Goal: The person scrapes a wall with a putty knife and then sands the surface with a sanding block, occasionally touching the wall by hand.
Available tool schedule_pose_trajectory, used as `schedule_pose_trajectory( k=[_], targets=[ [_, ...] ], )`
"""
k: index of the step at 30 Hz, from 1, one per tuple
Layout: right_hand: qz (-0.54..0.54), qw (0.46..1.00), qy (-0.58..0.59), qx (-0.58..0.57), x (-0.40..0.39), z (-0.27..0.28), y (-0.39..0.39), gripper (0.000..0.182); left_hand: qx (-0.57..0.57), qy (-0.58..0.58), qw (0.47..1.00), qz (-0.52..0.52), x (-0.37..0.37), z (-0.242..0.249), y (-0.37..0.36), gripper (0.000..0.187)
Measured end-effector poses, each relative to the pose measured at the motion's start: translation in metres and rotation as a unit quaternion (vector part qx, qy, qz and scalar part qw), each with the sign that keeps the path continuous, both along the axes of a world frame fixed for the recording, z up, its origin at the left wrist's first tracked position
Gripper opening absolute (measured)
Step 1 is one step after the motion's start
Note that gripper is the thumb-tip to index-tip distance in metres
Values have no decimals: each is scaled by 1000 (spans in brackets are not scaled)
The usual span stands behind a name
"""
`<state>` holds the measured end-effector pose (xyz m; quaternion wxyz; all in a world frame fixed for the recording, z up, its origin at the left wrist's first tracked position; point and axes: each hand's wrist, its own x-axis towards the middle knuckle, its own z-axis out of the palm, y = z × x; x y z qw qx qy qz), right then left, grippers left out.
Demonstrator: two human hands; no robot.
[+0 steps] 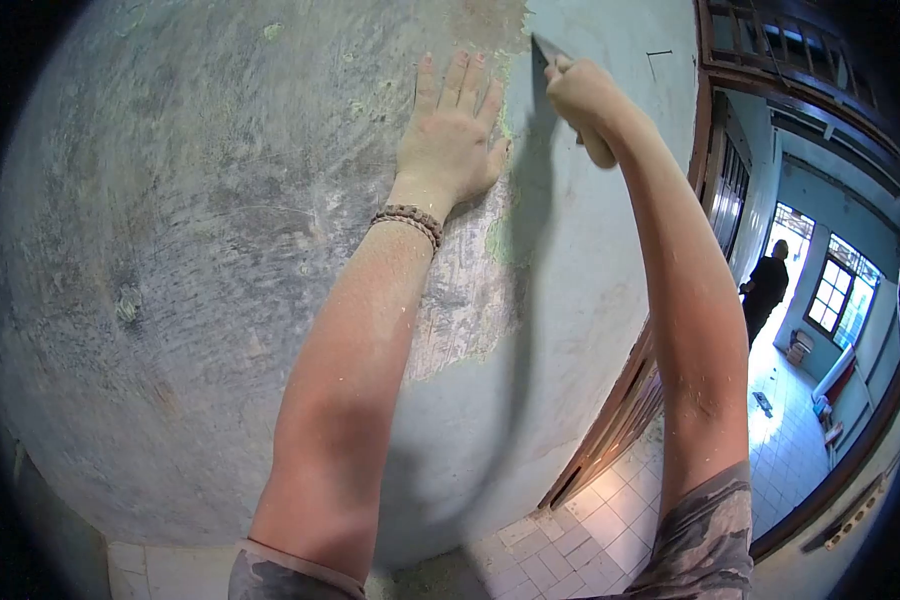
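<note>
My left hand [448, 145] lies flat with fingers spread on the wall [230, 250], whose surface there is grey and scraped. A braided bracelet [408, 224] circles that wrist. Up and to the right, my right hand [582, 95] is wrapped round the handle of a scraper [547, 50], and the rounded handle end shows below the fist. The pointed metal blade is at the ragged edge where light green-blue paint [610, 230] meets the bare grey patch. Dust specks cover both forearms.
Right of the wall is a brown wooden door frame [705, 130]. Through the opening, a person in dark clothes [767, 285] stands near a bright doorway and a window [832, 293]. Pale floor tiles [610, 510] run below. A small bent wire or nail [658, 54] marks the painted wall.
</note>
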<state>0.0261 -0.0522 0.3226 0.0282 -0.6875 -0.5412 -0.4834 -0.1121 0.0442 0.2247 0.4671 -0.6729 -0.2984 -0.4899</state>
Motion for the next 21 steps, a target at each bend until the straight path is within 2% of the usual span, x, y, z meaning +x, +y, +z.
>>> schedule_pose_trajectory(
  k=[1,2,3,4,5,6,7,11,15,16,18,20,21],
  targets=[
    [-3,1000,-2,3,-4,-4,0,32,3,-2,1000,-3,0,1,-1,68],
    [112,974,162,114,-9,-10,2,31,2,-4,1000,0,0,1,-1,68],
    [223,894,320,219,-12,-15,3,29,3,-2,1000,4,1,1,-2,68],
    [224,894,321,221,0,-8,10,29,5,0,1000,4,1,0,-3,68],
    [185,927,285,159,18,7,19,29,8,-1,1000,-1,1,0,-4,68],
    [144,954,247,95,19,14,17,38,9,-3,1000,-6,1,0,-4,68],
    [181,935,281,117,22,13,14,37,7,-2,1000,-8,0,0,-4,68],
    [156,947,257,116,-9,-19,-13,37,14,-4,1000,-13,-1,0,-4,67],
    [124,955,252,98,41,32,28,41,30,-11,999,-27,1,-1,0,66],
    [125,955,251,99,24,30,16,41,31,-12,999,-27,1,0,1,66],
    [135,926,328,132,-27,3,-22,34,20,-7,1000,-13,2,1,1,66],
    [184,934,259,161,-18,-23,-11,36,16,-7,1000,-16,2,0,0,66],
    [188,937,249,159,-9,-19,-3,39,14,-5,1000,-15,2,1,0,66]
  ],
)
